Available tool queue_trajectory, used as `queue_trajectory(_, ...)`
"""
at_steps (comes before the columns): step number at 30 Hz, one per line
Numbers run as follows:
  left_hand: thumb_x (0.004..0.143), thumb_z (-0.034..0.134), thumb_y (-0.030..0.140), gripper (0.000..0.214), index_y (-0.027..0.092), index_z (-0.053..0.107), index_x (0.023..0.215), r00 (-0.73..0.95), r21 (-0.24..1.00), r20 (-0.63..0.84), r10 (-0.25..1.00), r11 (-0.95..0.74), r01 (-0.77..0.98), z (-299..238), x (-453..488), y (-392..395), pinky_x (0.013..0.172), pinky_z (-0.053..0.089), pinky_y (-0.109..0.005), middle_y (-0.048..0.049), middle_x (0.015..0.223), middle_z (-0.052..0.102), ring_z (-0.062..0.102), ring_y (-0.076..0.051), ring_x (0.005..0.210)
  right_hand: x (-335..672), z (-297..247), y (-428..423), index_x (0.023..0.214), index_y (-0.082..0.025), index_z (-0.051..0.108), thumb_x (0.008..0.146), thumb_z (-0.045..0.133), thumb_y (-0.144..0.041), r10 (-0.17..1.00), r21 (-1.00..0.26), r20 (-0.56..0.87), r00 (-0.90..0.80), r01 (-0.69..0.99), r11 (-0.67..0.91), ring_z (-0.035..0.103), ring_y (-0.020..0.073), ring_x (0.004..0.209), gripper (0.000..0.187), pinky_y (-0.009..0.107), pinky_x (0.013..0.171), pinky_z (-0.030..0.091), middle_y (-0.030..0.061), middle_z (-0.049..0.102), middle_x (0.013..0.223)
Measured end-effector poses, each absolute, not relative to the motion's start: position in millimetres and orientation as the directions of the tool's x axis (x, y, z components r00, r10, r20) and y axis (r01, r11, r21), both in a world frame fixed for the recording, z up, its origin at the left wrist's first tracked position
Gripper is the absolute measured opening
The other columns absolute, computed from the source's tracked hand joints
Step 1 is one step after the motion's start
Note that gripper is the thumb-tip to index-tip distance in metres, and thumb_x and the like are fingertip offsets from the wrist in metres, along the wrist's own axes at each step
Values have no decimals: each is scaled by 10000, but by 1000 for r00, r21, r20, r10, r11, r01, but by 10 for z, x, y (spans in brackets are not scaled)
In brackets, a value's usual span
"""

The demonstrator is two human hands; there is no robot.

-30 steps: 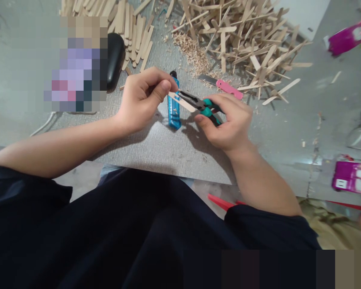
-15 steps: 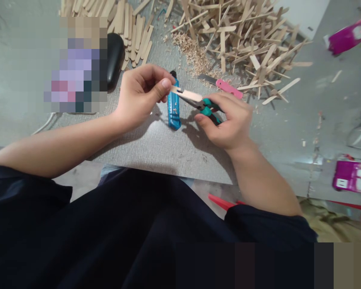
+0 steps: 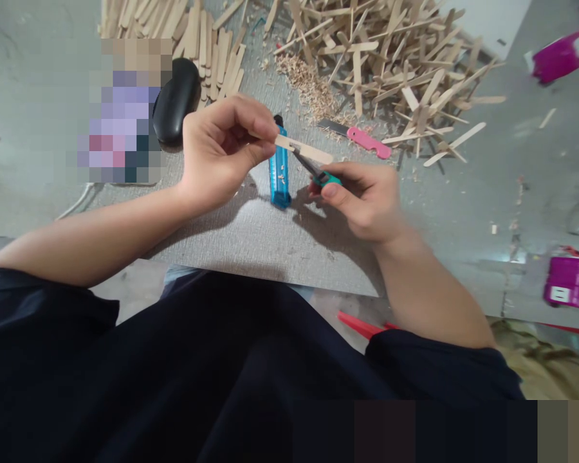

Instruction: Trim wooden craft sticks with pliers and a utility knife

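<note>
Pliers (image 3: pixel 313 170) have rolled over in the right hand (image 3: pixel 364 199) since half a second ago: both teal handles showed then, and now mostly one does, with the jaws seen edge-on. In the head view, the right hand grasps them by the handles, thumb laid along the teal grip. Their tips meet the stick (image 3: pixel 313 153) near a notch; whether they bite on it I cannot tell. The left hand (image 3: pixel 226 148) grasps that stick, pinching its left end between thumb and fingers, so that it slants down to the right above the tabletop (image 3: pixel 231 238).

Under the stick lies the blue cutter (image 3: pixel 280 173), with a few chips on it. Beyond, to the right, the pink knife (image 3: pixel 369 142) lies with its blade out toward the shavings (image 3: pixel 309 80). Past those spreads a tangled pile (image 3: pixel 390 64) of sticks; to its left, more sticks lie side by side in a bundle (image 3: pixel 215 54). Near the left hand sits a black case (image 3: pixel 176 99), beside a pixelated patch; a white cable (image 3: pixel 74 200) runs below the patch. Far right are an upper purple pack (image 3: pixel 567 54) and a lower purple pack (image 3: pixel 574 281)
</note>
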State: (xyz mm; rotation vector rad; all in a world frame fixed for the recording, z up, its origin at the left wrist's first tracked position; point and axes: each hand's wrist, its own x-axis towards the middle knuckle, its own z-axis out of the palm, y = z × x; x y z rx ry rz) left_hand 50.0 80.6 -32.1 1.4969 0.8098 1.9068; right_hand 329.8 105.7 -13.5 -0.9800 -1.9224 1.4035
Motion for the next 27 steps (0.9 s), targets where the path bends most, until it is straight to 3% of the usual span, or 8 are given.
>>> queue_trajectory(3, 800, 1090, 562, 448, 230, 795, 846, -215, 827, 536, 816, -559, -61, -324, 496, 797, 792, 640, -354, -52, 863, 718, 685, -168, 821, 3285, -77, 1044, 1072, -307, 916, 906, 913, -771, 829, -961, 5, -559, 227, 158, 732, 200, 750, 493, 376, 662, 556, 28, 825, 866)
queue_trajectory(8, 826, 1073, 320, 307, 221, 783, 842, -173, 877, 444, 879, -466, -117, -212, 491, 713, 835, 627, -360, -50, 903, 730, 718, -182, 876, 3265, -11, 1046, 1043, -308, 934, 859, 944, -790, 817, -973, -26, -576, 201, 111, 731, 191, 731, 517, 354, 625, 550, 32, 846, 850)
queue_trajectory(12, 859, 1000, 169, 202, 224, 809, 892, -98, 876, 452, 887, -462, -138, -117, 469, 668, 879, 638, -362, -44, 938, 757, 761, -202, 953, 3273, 29, 1063, 1018, -276, 934, 873, 939, -778, 792, -972, -46, -609, 211, 106, 729, 171, 719, 524, 322, 621, 557, 31, 840, 823)
queue_trajectory(18, 937, 900, 191, 93, 232, 817, 947, -23, 840, 540, 841, -541, -37, -126, 434, 692, 895, 634, -334, -37, 972, 778, 746, -174, 962, 3287, 102, 1071, 994, -238, 922, 926, 898, -767, 752, -963, -78, -655, 244, 113, 697, 159, 668, 534, 301, 570, 525, 47, 808, 767)
queue_trajectory(27, 913, 898, 253, 106, 276, 807, 864, -145, 886, 463, 874, -460, 56, -90, 522, 629, 891, 604, -329, -59, 973, 787, 695, -198, 948, 3247, 118, 1036, 823, -255, 814, 909, 853, -853, 770, -947, -63, -635, 281, 154, 620, 149, 574, 605, 326, 514, 449, 1, 720, 669)
